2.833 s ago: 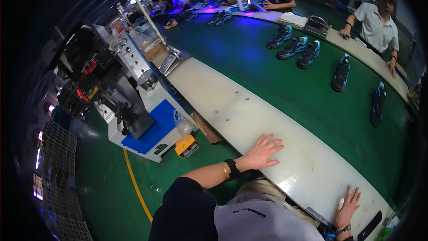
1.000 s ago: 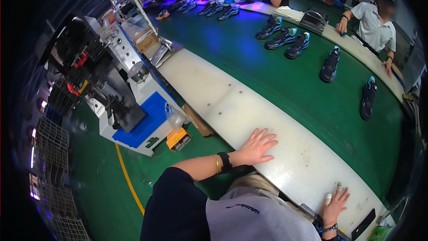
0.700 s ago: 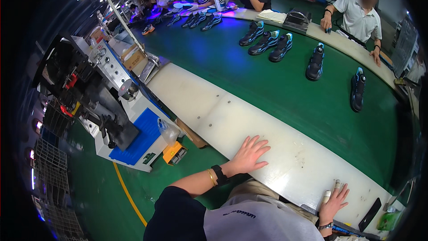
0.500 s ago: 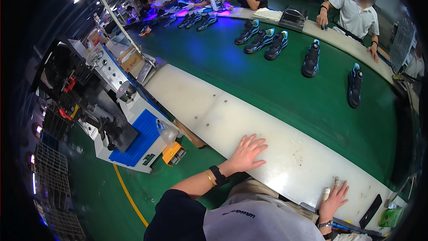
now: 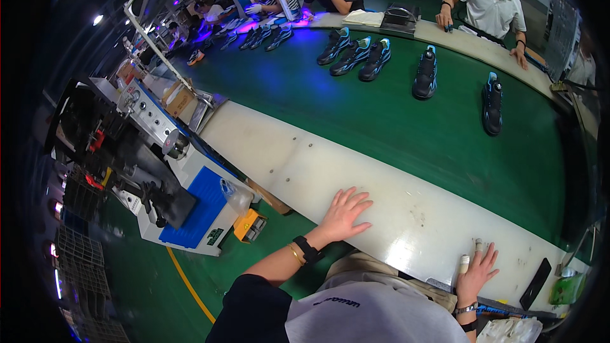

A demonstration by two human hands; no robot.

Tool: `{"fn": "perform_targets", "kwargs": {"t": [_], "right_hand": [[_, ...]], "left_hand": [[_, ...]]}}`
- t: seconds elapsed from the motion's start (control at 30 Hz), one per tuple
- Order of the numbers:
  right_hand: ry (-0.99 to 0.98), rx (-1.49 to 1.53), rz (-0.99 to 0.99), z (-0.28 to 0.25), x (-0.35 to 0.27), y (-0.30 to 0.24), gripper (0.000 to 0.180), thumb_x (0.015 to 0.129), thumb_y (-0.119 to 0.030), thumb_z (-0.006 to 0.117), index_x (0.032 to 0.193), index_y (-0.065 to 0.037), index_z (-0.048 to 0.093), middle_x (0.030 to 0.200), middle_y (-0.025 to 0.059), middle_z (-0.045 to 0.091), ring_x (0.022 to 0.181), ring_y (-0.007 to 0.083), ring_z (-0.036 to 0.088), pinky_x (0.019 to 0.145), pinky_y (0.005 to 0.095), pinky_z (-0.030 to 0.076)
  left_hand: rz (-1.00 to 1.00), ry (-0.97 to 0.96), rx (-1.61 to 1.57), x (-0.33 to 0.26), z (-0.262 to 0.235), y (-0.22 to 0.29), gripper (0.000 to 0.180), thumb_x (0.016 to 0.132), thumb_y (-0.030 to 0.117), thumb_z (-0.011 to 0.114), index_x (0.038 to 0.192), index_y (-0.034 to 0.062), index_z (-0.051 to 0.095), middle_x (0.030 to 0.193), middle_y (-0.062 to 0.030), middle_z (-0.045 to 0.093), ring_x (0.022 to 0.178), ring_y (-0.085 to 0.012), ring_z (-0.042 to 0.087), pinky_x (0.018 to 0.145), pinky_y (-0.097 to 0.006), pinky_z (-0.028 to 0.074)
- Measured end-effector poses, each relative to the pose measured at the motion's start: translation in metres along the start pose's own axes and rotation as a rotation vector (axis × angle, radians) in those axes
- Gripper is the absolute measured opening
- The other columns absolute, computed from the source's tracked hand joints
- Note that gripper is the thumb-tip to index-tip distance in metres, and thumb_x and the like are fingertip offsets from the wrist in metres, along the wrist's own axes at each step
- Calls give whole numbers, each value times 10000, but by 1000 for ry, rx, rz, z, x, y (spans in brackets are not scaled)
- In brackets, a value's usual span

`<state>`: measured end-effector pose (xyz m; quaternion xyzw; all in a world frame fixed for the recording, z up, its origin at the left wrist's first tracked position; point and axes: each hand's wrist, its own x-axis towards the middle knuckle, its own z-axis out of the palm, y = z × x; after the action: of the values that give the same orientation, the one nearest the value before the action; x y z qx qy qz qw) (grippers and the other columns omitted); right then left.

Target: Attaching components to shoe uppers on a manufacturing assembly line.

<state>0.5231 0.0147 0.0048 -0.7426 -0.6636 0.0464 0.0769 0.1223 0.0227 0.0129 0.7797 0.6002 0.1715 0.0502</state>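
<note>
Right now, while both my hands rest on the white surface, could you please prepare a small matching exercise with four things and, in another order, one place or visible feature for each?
Things:
1. left hand
2. right hand
3. orange-yellow foot pedal
4. flat black object

Places or features:
A. on the white surface, close to a green packet
B. pale covers on two digits
C. beside the machine, low by the green floor
D. gold-coloured bracelet at its wrist

Right pairs: 1-D, 2-B, 3-C, 4-A
</note>
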Motion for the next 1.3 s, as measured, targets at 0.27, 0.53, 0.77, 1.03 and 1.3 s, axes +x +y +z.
{"fn": "perform_targets", "kwargs": {"t": [0.27,0.53,0.77,1.03,1.3], "right_hand": [[51,-16,-33,8,-2,6,407,902,-225,547,1257,-30,503,1566,169,199,1449,402,147,1047,736,118],[79,7,-45,10,-3,6,394,899,-206,547,1249,-29,502,1566,160,204,1447,402,156,1041,741,128],[2,9,1,9,-1,8,433,899,-210,564,1289,-33,504,1578,169,165,1458,393,122,1068,716,80],[-7,3,-7,9,-1,7,417,917,-231,551,1276,-24,509,1579,160,168,1456,397,126,1063,718,95],[38,-16,-19,16,-2,11,403,938,-275,519,1246,-14,513,1576,159,174,1454,398,135,1048,737,104]], "left_hand": [[-33,35,-217,2,3,-19,573,860,455,628,1329,144,519,1450,-134,376,1383,-379,261,1126,-590,189],[-251,46,136,3,7,-24,571,873,447,611,1360,179,479,1468,-135,336,1380,-400,250,1087,-656,196],[-244,61,121,5,7,-22,580,867,448,618,1361,178,476,1461,-133,349,1381,-396,253,1094,-651,189],[-251,55,105,3,6,-22,576,872,448,610,1362,178,474,1467,-135,345,1386,-398,246,1101,-652,174],[-266,48,105,2,7,-21,580,874,455,605,1367,180,470,1472,-133,345,1393,-395,237,1110,-641,166]]}}
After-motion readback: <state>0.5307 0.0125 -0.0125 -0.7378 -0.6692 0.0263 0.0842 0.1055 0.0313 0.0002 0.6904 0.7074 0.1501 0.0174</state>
